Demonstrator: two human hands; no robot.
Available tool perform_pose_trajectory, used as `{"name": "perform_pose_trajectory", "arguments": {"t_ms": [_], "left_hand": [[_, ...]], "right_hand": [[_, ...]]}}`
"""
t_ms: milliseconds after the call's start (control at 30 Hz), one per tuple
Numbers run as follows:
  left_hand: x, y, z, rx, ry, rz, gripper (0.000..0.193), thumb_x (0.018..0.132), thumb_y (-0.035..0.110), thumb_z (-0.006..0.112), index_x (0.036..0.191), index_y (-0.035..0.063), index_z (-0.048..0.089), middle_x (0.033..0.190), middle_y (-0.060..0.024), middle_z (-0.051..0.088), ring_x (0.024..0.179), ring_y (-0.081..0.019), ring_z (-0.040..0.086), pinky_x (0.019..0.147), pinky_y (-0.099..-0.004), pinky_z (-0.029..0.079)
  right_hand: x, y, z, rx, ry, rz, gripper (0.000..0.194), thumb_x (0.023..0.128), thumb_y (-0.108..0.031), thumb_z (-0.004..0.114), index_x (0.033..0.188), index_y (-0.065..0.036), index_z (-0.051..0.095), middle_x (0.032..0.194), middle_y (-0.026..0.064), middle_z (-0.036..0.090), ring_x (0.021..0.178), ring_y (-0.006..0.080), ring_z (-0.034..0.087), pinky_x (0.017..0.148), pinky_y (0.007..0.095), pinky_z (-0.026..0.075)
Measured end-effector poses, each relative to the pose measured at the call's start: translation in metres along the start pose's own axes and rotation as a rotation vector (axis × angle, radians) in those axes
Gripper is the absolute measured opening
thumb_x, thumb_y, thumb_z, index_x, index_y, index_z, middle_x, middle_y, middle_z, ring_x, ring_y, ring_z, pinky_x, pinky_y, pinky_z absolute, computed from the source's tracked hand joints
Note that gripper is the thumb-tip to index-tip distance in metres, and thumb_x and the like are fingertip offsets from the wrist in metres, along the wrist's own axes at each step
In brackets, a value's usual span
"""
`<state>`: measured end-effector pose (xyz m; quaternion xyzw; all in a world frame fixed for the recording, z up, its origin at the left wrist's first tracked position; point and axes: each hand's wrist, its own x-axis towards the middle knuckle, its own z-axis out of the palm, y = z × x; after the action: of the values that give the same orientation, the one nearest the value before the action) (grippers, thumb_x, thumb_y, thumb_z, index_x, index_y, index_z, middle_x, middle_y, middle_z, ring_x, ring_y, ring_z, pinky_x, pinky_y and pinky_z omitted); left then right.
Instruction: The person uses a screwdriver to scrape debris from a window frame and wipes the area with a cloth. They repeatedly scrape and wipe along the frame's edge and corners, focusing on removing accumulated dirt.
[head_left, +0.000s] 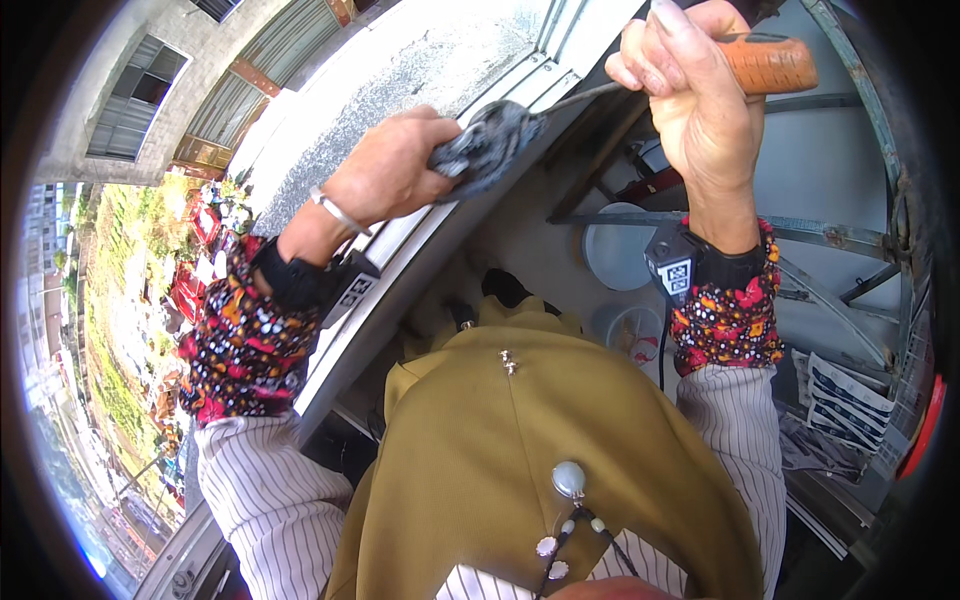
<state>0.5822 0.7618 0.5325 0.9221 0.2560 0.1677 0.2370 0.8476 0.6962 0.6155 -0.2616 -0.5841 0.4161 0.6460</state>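
Observation:
My left hand (397, 165) grips a crumpled dark grey-blue cloth (491, 146) above the white window frame (442, 214). Raised at the upper right, my right hand (694, 82) is closed around a tool with an orange handle (776, 65). A thin metal shaft (585, 97) runs from that hand down to the cloth, which hides its end. The kind of tool cannot be told. Both wrists carry black straps with small devices, and the left one also has a silver bangle (339, 211).
Outside the window, left, lie pavement and a building (142, 97). Indoors at right stand a rusty metal rack (840, 236), a round white container (619, 244), a clear tub (634, 334) and striped packets (847, 401). A red rim (922, 427) shows at far right.

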Motion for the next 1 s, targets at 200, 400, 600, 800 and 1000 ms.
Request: {"name": "perform_pose_trajectory", "arguments": {"t_ms": [200,400,600,800,1000], "left_hand": [[-0.023,0.021,-0.018,-0.546,0.128,-0.448,0.030,0.087,0.020,0.075,0.112,0.0040,0.070,0.093,-0.0092,0.070,0.085,-0.0131,0.065,0.080,-0.0312,0.052],[0.067,0.008,0.031,0.023,0.300,-0.272,0.037,0.087,0.029,0.073,0.110,0.0010,0.067,0.099,-0.0187,0.068,0.093,-0.0311,0.066,0.083,-0.0405,0.051],[0.003,0.018,-0.010,-0.259,0.024,-0.340,0.026,0.088,0.019,0.071,0.109,0.0024,0.069,0.095,-0.0138,0.070,0.088,-0.0228,0.067,0.082,-0.0345,0.052],[0.035,0.027,0.002,-0.808,0.330,-0.432,0.025,0.094,0.018,0.071,0.114,0.0029,0.070,0.098,-0.0023,0.072,0.087,-0.0067,0.063,0.079,-0.0250,0.053],[0.094,0.033,0.057,-1.147,0.562,-0.087,0.025,0.097,0.018,0.068,0.115,0.0016,0.062,0.097,-0.0017,0.070,0.088,-0.0079,0.065,0.078,-0.0255,0.055]], "right_hand": [[0.001,-0.004,-0.012,0.024,-0.134,-0.194,0.017,0.103,-0.004,0.046,0.090,-0.014,0.053,0.068,-0.0014,0.042,0.065,0.0110,0.040,0.066,0.0320,0.038],[0.020,0.042,0.000,-0.349,0.148,-0.353,0.019,0.094,0.010,0.055,0.094,-0.007,0.047,0.074,0.0040,0.050,0.068,0.0120,0.049,0.065,0.0325,0.045],[0.000,0.034,-0.021,0.014,-0.087,-0.355,0.021,0.090,0.008,0.062,0.092,-0.006,0.045,0.077,0.0089,0.059,0.066,0.0116,0.054,0.064,0.0281,0.049],[-0.001,0.031,-0.024,-0.202,0.044,-0.369,0.021,0.092,0.006,0.061,0.091,-0.005,0.044,0.074,0.0060,0.056,0.066,0.0108,0.054,0.063,0.0274,0.047],[-0.021,0.001,-0.035,0.008,0.118,-0.339,0.022,0.090,0.014,0.055,0.090,-0.004,0.043,0.076,0.0069,0.054,0.068,0.0139,0.052,0.066,0.0310,0.046]]}}
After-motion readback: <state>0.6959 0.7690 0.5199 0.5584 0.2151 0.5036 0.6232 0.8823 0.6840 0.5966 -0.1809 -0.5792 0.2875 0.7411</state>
